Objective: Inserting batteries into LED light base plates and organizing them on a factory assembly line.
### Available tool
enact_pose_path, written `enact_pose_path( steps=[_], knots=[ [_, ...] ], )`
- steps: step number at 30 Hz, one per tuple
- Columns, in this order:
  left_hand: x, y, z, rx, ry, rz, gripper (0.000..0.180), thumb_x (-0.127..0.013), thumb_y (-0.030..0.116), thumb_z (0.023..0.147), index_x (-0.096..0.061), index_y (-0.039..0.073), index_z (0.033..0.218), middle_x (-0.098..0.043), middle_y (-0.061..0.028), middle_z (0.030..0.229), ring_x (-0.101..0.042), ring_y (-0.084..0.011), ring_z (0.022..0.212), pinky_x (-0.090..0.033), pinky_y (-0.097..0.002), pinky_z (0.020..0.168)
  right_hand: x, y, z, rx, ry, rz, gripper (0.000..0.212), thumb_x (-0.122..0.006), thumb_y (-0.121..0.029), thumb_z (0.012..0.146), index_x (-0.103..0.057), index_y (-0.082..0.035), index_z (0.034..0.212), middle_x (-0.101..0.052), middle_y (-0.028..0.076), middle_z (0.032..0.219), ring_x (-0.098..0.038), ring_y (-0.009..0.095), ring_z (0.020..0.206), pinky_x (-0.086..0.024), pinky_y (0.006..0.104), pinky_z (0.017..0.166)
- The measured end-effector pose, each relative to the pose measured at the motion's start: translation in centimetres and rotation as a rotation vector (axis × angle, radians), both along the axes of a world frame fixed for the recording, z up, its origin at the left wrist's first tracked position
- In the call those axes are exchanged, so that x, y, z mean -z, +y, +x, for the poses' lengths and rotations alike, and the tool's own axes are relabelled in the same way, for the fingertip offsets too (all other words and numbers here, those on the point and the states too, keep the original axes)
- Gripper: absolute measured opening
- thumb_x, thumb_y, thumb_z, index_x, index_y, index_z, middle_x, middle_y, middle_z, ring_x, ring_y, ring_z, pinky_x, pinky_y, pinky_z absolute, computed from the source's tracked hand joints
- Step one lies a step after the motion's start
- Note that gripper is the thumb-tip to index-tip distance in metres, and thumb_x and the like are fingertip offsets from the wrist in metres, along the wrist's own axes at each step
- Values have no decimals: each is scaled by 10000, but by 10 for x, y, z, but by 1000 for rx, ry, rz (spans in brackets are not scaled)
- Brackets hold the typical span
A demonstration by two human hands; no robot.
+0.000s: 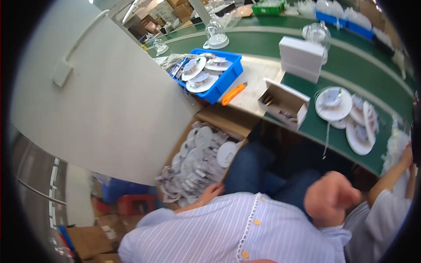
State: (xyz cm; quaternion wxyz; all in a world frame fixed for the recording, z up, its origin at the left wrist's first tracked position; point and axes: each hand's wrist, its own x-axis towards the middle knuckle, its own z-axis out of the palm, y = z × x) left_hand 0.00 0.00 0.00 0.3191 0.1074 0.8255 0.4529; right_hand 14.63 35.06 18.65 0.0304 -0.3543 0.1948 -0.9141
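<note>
Blur smeared the curled right hand [330,198]; whether it or the left hand [212,193], beside flat, round white discs [203,137] heaped in a cardboard box [228,122], gripped anything, I couldn't tell.

Long flat surface [258,39]: coloured deep green, banded with pale strips. Rectangular plastic bin [228,83]: coloured bright blue. Round flat discs in the bin [201,83]: finished in white. Slim hand tool [233,94]: coloured vivid orange. Upright rectangular box [301,59]: finished in plain white. Small open-topped cardboard box [302,115]: white is shown on the flaps. Round flat discs on the surface [333,103]: finished in white. Large open cardboard carton [228,122]: coloured brown. Round flat discs in the carton [203,138]: finished in white. Long-sleeved shirt [289,219]: striped in white and pale blue, trimmed with white scallops; buttons [257,222] are coloured yellow. Trousers [247,162]: coloured dark blue.
</note>
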Motion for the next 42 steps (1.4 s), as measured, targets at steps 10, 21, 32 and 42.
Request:
enact_pose_path(
  steps=[10, 21, 32, 42],
  knots=[
    [36, 91, -16, 522, 347, -198, 152, -570, 217, 709, -589, 93, 793, -555, -58, 564, -539, -201, 493, -424, -298, 480, -76, -13, -9, -533, 223, 57, 146, -546, -156, 772, -590, -54, 867, -596, 85, 804, -586, 152, 650, -456, 236, 586],
    [45, 92, -17, 448, 334, -71, 146, -571, 206, 700, -594, 78, 765, -557, -61, 546, -532, -186, 458, -412, -281, 446, -71, -29, -24, -220, 482, -85, 180, -545, -164, 740, -571, 3, 801, -549, 88, 671, -510, 179, 519, -409, 265, 467],
    [44, 71, -35, 53, 46, 297, 112, -540, 148, 796, -592, 49, 805, -512, 19, 600, -448, -49, 532, -367, -184, 479, 66, -33, -35, 462, -594, 446, 225, -486, -124, 770, -471, 21, 942, -379, -33, 518, -293, 20, 428, -215, 165, 387],
    [145, 10, -153, 199, 565, -536, 606, -625, 352, 622, -449, 45, 1114, -445, -224, 1103, -413, -379, 1009, -328, -410, 884, 164, -51, -4, 692, -1374, 913, 96, -455, -135, 819, -521, -69, 842, -382, -47, 531, -304, 25, 435, -235, 158, 382]
  ],
)
